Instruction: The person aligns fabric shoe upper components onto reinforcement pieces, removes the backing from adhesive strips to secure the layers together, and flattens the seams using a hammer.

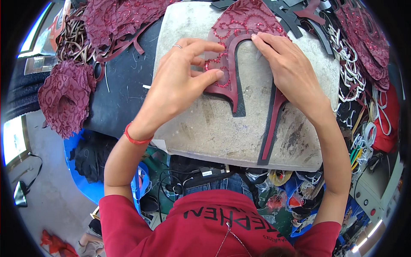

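A burgundy shoe upper piece [233,28] with lace pattern and red sequins lies on a pale, worn work board [201,132]. Its smooth burgundy edging curves round an inner arch, and dark grey backing [240,103] shows along both legs. My left hand [184,70] touches the left side of the upper, thumb and forefinger apart and the other fingers curled. At the top right of the arch, my right hand [289,64] grips the edging with its fingers close together. That hand covers part of the right leg, and its thumb is mostly hidden.
Burgundy lace pieces [113,19] are heaped at the far left, with more sequined pieces [364,43] at the far right. Dark grey strips [319,36] lie across the board's far right corner. White cords [349,64] hang beside it. A blue container [79,171] stands below left.
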The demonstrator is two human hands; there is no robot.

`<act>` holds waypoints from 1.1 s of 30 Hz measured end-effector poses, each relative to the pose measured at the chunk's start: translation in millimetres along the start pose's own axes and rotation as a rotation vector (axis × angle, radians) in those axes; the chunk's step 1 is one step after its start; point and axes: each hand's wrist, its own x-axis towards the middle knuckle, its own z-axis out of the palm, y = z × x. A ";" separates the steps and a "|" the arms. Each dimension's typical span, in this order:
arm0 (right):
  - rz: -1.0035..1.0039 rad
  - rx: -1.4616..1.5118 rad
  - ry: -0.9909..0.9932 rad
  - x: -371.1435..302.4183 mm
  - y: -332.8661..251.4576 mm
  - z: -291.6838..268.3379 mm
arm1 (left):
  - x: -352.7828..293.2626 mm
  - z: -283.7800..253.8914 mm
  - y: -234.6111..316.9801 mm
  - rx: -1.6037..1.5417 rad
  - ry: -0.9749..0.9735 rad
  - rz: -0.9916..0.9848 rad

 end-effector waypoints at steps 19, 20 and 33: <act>0.112 -0.129 -0.161 9.5 -36.0 -8.5 | -36.9 22.4 -9.6 0.457 0.067 0.493; 0.118 -0.129 -0.197 10.2 -36.5 -9.3 | -44.1 22.8 -6.6 0.505 0.072 0.486; 0.127 0.215 0.144 -33.6 -85.9 -12.7 | -60.9 21.1 -18.1 0.582 0.060 0.563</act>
